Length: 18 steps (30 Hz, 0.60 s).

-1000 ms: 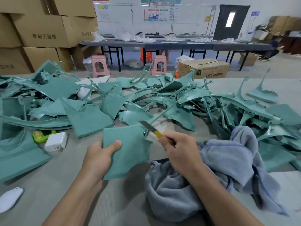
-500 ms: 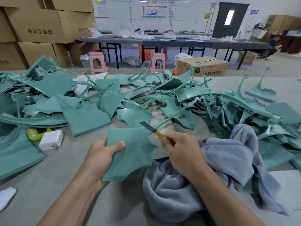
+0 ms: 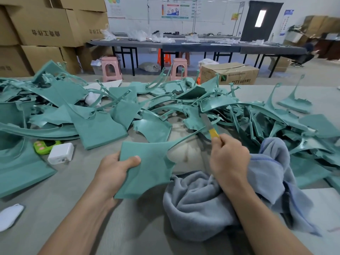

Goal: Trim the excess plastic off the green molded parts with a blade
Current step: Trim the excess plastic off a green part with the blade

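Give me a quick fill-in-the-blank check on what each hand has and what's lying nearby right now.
1. The left hand grips a flat ____ molded part.
2. The right hand holds a blade with a ____ handle.
3. The right forearm lies over a crumpled ____ cloth.
4. Left of the held part, a ____ charger block sits on the table.

Missing words: green; yellow; grey; white
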Tool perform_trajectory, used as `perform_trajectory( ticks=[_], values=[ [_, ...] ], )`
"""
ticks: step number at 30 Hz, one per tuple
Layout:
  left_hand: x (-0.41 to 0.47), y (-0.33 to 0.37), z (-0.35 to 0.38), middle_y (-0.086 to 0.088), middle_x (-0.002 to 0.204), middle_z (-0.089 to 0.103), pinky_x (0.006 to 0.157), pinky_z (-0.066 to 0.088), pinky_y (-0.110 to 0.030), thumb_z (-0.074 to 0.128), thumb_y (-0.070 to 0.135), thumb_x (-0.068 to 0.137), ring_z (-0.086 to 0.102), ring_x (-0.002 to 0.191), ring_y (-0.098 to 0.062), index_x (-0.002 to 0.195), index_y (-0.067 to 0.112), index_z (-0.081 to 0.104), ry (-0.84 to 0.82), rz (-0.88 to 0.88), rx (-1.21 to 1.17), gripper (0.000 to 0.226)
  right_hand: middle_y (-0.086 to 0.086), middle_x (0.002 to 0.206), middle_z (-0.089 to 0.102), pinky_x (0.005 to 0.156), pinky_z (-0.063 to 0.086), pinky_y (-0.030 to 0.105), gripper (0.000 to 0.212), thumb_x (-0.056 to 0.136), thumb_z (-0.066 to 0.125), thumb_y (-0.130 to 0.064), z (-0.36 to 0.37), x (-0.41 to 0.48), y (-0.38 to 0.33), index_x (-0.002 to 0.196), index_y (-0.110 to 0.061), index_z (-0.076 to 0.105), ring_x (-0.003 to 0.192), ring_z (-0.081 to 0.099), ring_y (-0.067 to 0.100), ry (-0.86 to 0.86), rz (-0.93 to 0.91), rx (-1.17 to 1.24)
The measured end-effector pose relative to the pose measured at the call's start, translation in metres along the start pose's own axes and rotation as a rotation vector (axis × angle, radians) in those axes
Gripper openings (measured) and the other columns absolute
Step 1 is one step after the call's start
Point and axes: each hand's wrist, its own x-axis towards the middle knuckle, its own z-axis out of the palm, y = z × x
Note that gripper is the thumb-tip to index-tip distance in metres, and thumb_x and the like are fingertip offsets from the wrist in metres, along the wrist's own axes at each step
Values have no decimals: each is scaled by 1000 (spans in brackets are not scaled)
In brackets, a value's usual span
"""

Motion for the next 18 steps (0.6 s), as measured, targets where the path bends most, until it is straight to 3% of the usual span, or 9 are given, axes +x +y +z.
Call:
perform_trajectory(
  ticks=[2,5,8,10,13,16,18],
  values=[
    [0,0,1,-19,86,77,49,56,-38,70,6,89,73,63,-32,93,7,77,32,14,23,8,-4,55,53,49,28,32,38,102,55,-27,-2,-4,3,65,-21,51,51,45,11,-30,-85,137],
    [0,2,1,-20,85,76,48,56,-39,69,8,90,72,61,-32,97,6,75,27,-11,-3,9,-8,62,58,50,35,19,31,99,63,-28,1,-15,-4,68,-26,59,55,49,9,-276,-296,257],
    [-3,7,1,-22,84,76,43,53,-36,67,7,91,71,57,-32,99,3,73,-16,-42,-35,11,4,64,54,53,38,34,29,96,62,-26,10,-14,-5,71,-13,56,53,40,13,-447,-376,163],
    [-4,9,1,-24,85,75,41,52,-34,65,7,92,71,58,-32,100,1,72,-43,-71,-72,12,6,64,55,57,40,37,29,97,61,-30,11,-13,-3,75,-11,57,59,46,20,-492,-423,131],
    [-5,12,-1,-24,89,76,44,54,-34,64,7,93,73,61,-32,103,-1,71,-50,-105,-105,15,1,71,69,65,50,37,24,93,59,-37,6,-11,-2,88,-17,71,66,62,17,-590,-447,181],
    [-5,12,-1,-24,89,76,44,55,-33,63,6,93,74,62,-32,102,-2,72,-78,-123,-118,15,-3,72,71,66,51,39,15,93,63,-30,6,-9,0,85,-21,73,68,65,16,-605,-426,222],
    [-7,10,2,-25,88,75,44,54,-33,63,7,93,73,62,-32,101,-3,71,-105,-129,-106,15,-2,63,63,59,45,36,19,93,64,-25,9,-10,1,75,-18,66,60,56,16,-499,-427,188]
  ],
)
